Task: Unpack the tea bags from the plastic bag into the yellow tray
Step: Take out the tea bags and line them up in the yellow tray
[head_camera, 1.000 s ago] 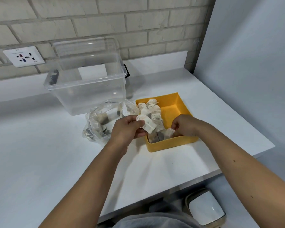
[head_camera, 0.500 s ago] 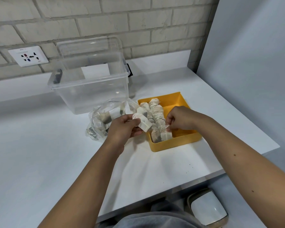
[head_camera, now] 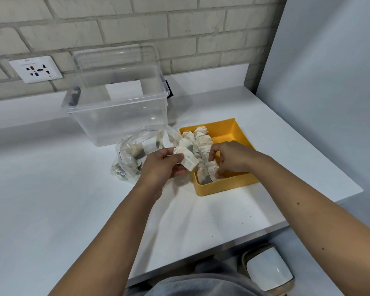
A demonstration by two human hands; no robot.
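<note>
The yellow tray (head_camera: 241, 133) sits on the white counter and holds a row of several tea bags (head_camera: 202, 139) along its left side. My left hand (head_camera: 161, 165) grips a white tea bag (head_camera: 187, 159) just left of the tray's edge. My right hand (head_camera: 231, 155) is over the tray with curled fingers pinching a tea bag in the row's near end (head_camera: 213, 168). The clear plastic bag (head_camera: 132, 154) lies to the left, with several tea bags still inside.
An open clear plastic storage box (head_camera: 118, 107) stands behind the bag, against the brick wall. A wall socket (head_camera: 35, 69) is at the far left. The counter's front edge (head_camera: 265, 231) runs near my body, with a white bin (head_camera: 269, 271) below.
My right hand lifted from the tray's near end to the middle of the tea bag row. My left hand keeps the tea bag and barely shifted.
</note>
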